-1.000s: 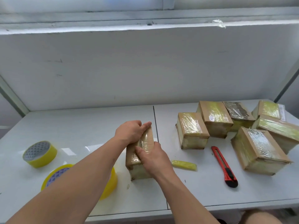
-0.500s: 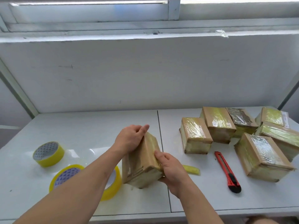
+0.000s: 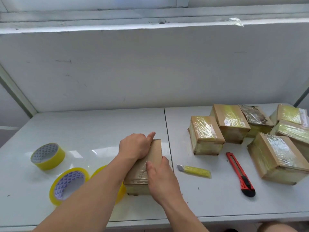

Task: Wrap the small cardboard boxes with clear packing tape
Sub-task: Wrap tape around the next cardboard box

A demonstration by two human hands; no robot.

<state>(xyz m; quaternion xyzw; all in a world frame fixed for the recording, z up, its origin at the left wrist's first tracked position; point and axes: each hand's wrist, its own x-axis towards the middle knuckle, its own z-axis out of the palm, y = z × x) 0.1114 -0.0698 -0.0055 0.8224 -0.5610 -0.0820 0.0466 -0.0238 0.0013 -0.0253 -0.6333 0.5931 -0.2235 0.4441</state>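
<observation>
The left hand (image 3: 133,146) curls over the far left edge of the cardboard box (image 3: 147,166), its grip closed on it, while the right hand (image 3: 160,178) lies flat with straight fingers along the near right side. The box lies on the white counter (image 3: 100,131) near its front edge, brown with glossy clear tape wrinkled across the top. Tape rolls (image 3: 47,155) sit to its left, wrapped boxes (image 3: 207,134) and a red utility knife (image 3: 240,174) to the right. A pale wall (image 3: 150,67) rises behind.
</observation>
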